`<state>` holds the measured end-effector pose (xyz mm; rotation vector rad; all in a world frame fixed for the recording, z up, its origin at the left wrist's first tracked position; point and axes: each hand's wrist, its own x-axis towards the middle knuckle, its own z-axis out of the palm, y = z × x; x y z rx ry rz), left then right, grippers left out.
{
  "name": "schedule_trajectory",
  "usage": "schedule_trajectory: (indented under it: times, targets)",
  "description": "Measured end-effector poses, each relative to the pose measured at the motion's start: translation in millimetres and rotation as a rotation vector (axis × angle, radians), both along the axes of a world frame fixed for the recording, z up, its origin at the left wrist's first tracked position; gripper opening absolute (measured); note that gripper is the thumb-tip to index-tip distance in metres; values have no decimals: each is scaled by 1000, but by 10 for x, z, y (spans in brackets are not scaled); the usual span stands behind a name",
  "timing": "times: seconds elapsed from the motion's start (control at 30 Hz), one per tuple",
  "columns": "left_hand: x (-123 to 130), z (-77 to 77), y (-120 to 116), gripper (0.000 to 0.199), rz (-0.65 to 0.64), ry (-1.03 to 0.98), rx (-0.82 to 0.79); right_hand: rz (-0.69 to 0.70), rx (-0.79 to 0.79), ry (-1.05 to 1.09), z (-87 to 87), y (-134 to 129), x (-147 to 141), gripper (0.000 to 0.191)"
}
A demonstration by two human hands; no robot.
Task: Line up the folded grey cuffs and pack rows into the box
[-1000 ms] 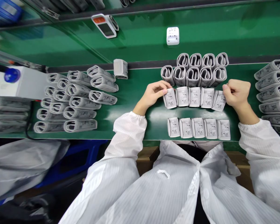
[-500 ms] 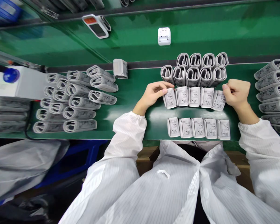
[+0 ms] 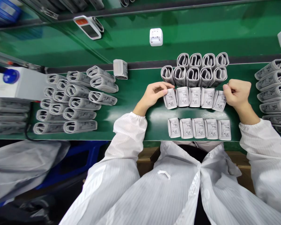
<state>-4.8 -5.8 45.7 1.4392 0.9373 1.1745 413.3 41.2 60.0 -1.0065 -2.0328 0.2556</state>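
Left on the green table: a bank of rolled grey cuffs, well apart from you. Your left hand has its thumb on the left-end cuff, forefinger along its back edge; cannot tell whether these fingers pinch it. From there a row of five printed cuffs runs rightward, its long axis spanning the gap between your hands; middle cuff roughly midway, neither hand clearly nearer. Behind, standing cuff rolls; in front, a second row by the table edge. Right-end cuff tilts, touching your right hand, fingers curled together in a fist.
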Motion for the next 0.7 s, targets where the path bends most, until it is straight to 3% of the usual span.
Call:
schedule_trajectory:
  times: [0.13,0.37,0.53,0.7]
  targets:
    - [-3,-20,5,48,-5,1,11,0,-16,-3,6,-9,3,76]
    - [-12,-24,5,49,-3,1,16,115,131,106,-28,15,-2,66]
    - [-9,6,-3,45,-7,20,37,65,9,59,-41,12,24,71]
    - [-3,12,-2,46,-4,19,34,56,25,61,-49,15,28,72]
